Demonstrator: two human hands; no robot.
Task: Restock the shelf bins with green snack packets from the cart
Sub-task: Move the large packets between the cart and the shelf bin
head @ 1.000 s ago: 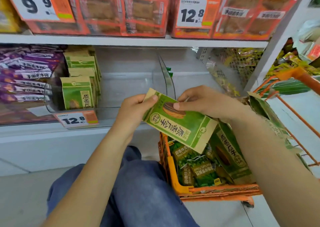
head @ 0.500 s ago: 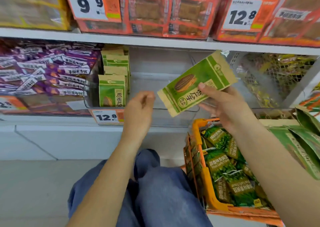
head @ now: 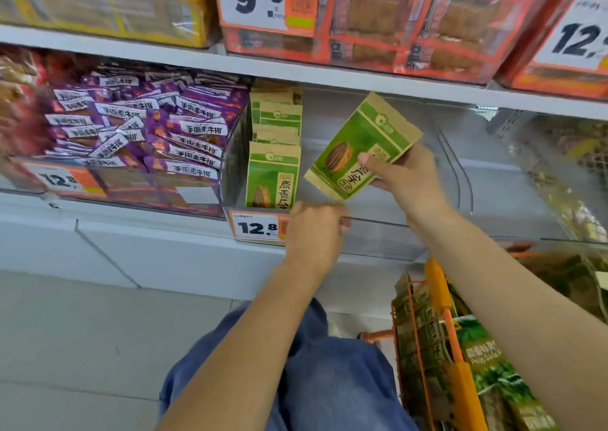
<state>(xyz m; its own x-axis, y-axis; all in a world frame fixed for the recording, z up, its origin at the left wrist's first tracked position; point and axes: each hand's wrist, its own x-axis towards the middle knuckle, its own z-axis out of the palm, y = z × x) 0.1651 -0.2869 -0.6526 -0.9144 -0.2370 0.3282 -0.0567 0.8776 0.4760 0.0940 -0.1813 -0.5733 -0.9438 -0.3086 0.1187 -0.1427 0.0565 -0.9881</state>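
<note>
My right hand (head: pixel 406 175) grips a green and tan sunflower-seed packet (head: pixel 358 144), tilted, in front of the clear shelf bin (head: pixel 411 233). A row of the same green packets (head: pixel 273 173) stands upright at the bin's left end. My left hand (head: pixel 316 229) is at the bin's front rim just below the held packet, fingers curled; whether it touches the packet's lower corner is unclear. The orange cart (head: pixel 450 341) at lower right holds more green packets (head: pixel 487 368).
Purple snack packs (head: pixel 158 134) fill the bin to the left. Orange boxed goods (head: pixel 394 19) sit on the shelf above, with price tags 9.9 and 12.8 (head: pixel 258 228). A mesh bin of yellow snacks (head: pixel 572 173) lies to the right. My blue-trousered knees are below.
My right hand carried the packet up from the cart to the bin opening. My left hand let go of it and rose to the bin's front rim. The view shifted left.
</note>
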